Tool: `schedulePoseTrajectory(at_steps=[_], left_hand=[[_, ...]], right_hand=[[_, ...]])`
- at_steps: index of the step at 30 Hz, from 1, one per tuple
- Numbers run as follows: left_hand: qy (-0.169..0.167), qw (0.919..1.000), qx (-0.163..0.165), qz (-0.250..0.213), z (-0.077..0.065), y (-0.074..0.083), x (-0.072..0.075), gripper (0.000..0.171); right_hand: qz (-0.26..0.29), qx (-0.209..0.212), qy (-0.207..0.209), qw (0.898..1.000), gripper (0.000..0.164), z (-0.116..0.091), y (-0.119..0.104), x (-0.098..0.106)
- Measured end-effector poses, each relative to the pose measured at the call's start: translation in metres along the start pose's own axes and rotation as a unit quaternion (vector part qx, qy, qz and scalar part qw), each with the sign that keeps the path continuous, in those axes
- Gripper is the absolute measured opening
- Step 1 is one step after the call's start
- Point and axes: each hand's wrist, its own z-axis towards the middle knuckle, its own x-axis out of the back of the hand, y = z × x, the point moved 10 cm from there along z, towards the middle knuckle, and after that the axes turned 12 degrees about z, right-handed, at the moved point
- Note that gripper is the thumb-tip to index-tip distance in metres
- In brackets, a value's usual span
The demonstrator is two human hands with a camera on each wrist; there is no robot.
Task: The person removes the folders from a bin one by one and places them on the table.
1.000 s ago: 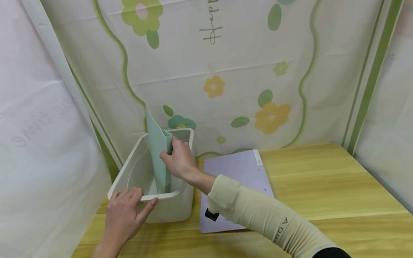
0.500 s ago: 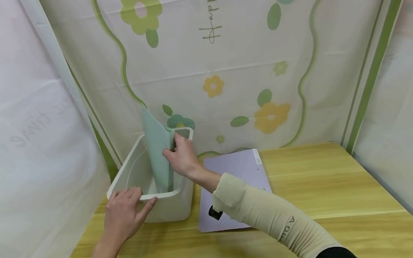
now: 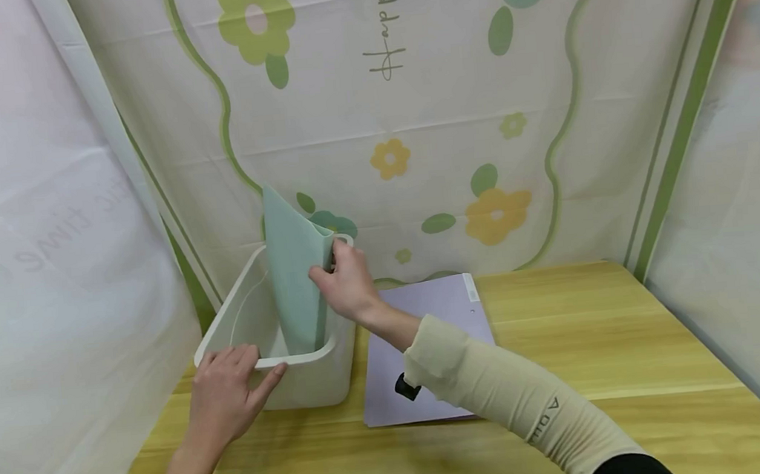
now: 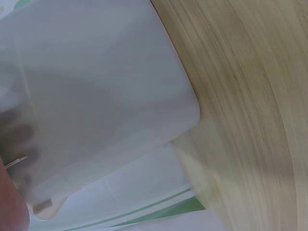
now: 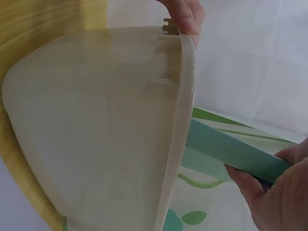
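Note:
A white plastic bin [image 3: 311, 385] stands on the table at the left in the head view. My left hand [image 3: 224, 398] grips its near rim, fingers hooked over the edge and thumb on the outer side. My right hand [image 3: 350, 284] pinches the spine of a mint green folder [image 3: 298, 284] between thumb and fingers. The folder stands upright, its lower end down inside the bin and its top rising above the rim. From the right wrist view, the folder's spine [image 5: 231, 151] slants out past the bin's wall [image 5: 106, 120]. The left wrist view mostly holds the bin's outer wall [image 4: 120, 91].
Just right of the bin, a flat purple folder-like sheet [image 3: 418, 301] with punched holes and a white label lies on the wooden table [image 3: 597, 354], partly under my right forearm. A flower-printed cloth [image 3: 436, 98] hangs behind, with white cloth on both sides.
My right hand has moved right and slightly up, drawing the folder's spine edge with it so its broad face shows wider. The left hand stays on the rim.

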Motion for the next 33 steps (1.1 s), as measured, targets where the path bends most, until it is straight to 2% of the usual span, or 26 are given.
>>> schedulePoseTrajectory(at_steps=[16,33], left_hand=[[0.004,1.0000,0.000,0.000,-0.002,-0.003,0.002,0.052],[0.004,1.0000,-0.001,-0.001,-0.002,-0.001,-0.001,0.052]], right_hand=[[0.033,0.018,0.013,0.999,0.035,0.001,-0.006,0.017],[0.062,0.017,0.017,0.998,0.031,-0.001,-0.011,0.034]])
